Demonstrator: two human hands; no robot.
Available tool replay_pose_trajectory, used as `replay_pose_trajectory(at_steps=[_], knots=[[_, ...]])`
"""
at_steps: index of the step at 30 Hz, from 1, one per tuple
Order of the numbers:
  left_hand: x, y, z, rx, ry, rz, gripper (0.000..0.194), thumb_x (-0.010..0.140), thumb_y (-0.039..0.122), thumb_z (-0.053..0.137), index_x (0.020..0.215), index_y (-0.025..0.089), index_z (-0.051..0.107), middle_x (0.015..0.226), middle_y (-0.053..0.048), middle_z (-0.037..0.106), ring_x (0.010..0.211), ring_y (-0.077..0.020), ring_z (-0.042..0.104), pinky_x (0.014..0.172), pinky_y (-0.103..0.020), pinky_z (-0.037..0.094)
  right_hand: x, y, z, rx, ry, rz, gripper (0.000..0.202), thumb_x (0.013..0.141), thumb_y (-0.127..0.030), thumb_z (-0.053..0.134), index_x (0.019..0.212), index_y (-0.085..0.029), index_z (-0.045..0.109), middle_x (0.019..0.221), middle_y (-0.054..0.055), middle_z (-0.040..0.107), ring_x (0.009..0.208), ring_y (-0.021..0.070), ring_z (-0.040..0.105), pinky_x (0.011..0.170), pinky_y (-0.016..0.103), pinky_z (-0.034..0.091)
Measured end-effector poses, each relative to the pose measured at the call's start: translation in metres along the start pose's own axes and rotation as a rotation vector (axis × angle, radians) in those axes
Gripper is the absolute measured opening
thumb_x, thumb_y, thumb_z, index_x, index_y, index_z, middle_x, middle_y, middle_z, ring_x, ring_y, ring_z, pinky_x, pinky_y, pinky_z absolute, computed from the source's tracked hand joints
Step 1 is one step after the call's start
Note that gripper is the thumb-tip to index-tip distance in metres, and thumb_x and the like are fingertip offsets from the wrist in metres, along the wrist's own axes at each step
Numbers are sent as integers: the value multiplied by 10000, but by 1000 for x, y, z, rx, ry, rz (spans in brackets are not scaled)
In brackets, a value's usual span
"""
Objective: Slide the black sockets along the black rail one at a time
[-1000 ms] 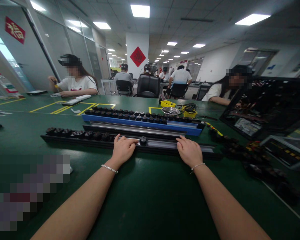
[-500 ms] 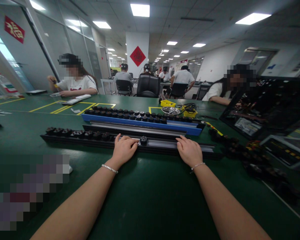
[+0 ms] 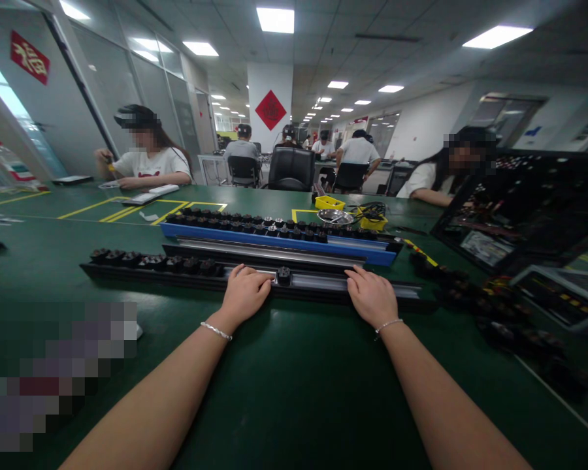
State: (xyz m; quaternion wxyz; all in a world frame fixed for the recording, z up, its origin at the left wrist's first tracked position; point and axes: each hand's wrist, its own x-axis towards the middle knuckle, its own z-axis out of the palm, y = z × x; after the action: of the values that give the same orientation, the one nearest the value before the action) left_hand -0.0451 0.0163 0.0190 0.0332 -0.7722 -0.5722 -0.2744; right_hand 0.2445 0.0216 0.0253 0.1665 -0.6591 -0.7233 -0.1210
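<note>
A long black rail point(image 3: 318, 281) lies crosswise on the green table, with several black modules point(image 3: 151, 262) along its left part. One single black module point(image 3: 284, 276) sits in the channel between my hands. My left hand point(image 3: 245, 291) rests on the rail just left of that module, fingers over the near edge. Farther right, my right hand point(image 3: 372, 295) lies on the same rail with its fingertips on the near edge. Both hands look curved round the rail's edge, thumbs pointing inward.
Behind are another black rail point(image 3: 264, 253) and a blue rail point(image 3: 294, 243) filled with black parts. Dark parts point(image 3: 514, 329) and a grey metal box point(image 3: 563, 297) lie at right. Yellow bins point(image 3: 330, 203) stand farther back. People point(image 3: 149, 163) sit at left and right.
The single module has shifted very slightly to the right, and my left hand with it. My right hand stays in place.
</note>
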Motion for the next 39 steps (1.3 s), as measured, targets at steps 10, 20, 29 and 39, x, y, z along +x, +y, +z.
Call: replay_pose_trajectory(at_steps=[10, 20, 29, 39], knots=[[0, 1, -1, 17, -16, 18, 309, 875, 384, 412, 989, 306, 689, 913, 1, 726, 871, -177, 590, 1025, -449, 281, -1, -1, 0, 16, 15, 2, 417, 903, -332, 292, 1148, -250, 619, 1303, 24, 547, 1126, 213, 517, 975, 426, 330], [-1, -1, 1, 49, -25, 42, 328, 804, 479, 524, 1023, 288, 677, 895, -14, 716, 890, -192, 585, 1016, -443, 282, -1, -1, 3, 82, 128, -50, 366, 888, -295, 341, 1087, -219, 639, 1230, 53, 599, 1096, 221, 537, 977, 444, 322], [-1, -3, 3, 26, -11, 47, 291, 805, 455, 547, 1022, 306, 670, 909, -1, 719, 905, -182, 586, 1024, -445, 255, -6, -44, -9, 325, 37, -289, 351, 880, -272, 362, 1108, -176, 611, 1151, 75, 628, 1065, 185, 539, 932, 331, 392], [-2, -4, 5, 10, 5, 64, 279, 815, 456, 538, 1029, 330, 666, 936, 12, 724, 905, -185, 585, 1032, -451, 236, -22, -76, -16, 226, -201, -376, 479, 843, -281, 433, 1321, -264, 450, 1297, 66, 534, 1188, 200, 448, 1035, 433, 247]])
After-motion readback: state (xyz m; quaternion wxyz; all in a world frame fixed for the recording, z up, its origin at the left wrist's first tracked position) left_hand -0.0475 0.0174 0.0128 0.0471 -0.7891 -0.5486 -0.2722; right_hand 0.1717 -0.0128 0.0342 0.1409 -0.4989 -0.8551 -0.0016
